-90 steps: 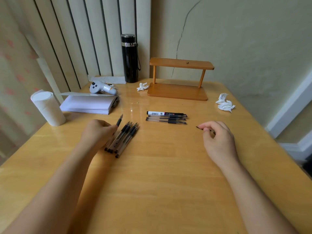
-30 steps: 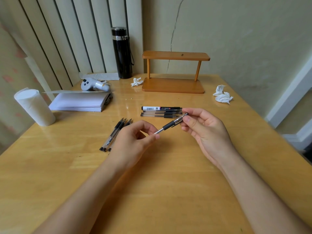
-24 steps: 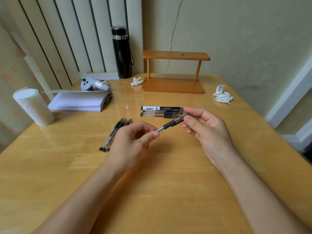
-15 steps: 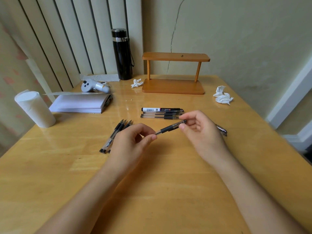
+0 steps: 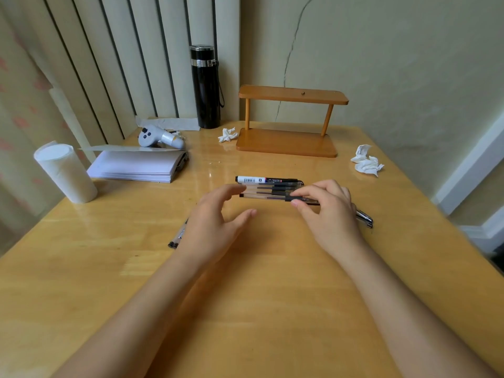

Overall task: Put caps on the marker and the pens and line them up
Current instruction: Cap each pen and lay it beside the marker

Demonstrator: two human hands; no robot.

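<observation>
- Our right hand pinches a capped pen near its cap end between thumb and forefinger, holding it level against the near side of the row of pens on the desk.
- The marker, white-barrelled, lies at the far edge of that row, beyond our right grip.
- Our left hand hovers spread and empty, fingers curled, just left of the pen's tail.
- More pens peek out from behind our left hand.
- Loose caps lie behind our right hand.

Right hand on pen
</observation>
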